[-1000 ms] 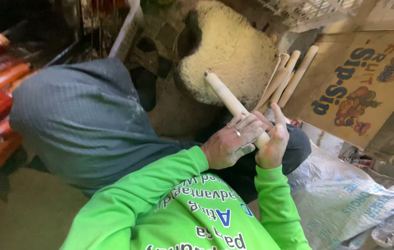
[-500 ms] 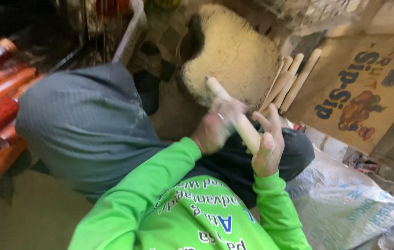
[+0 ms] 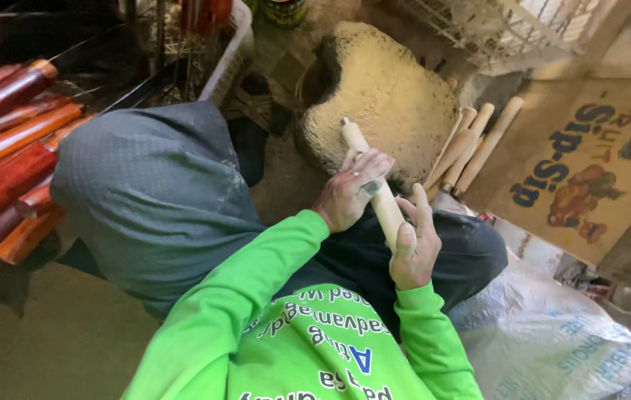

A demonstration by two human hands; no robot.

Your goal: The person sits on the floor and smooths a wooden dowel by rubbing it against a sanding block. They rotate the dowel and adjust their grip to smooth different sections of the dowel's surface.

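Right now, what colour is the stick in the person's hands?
Pale, unpainted cream-tan wood: the stick shows best in the head view, unlike the glossy red rods stacked alongside.

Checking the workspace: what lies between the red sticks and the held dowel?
Head view: the person's grey-clad knee fills the stretch between the red sticks and the dowel.

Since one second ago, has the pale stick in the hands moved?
Yes. The stick has swung more upright: its top end now lies over the sandy block, away from the leaning sticks.
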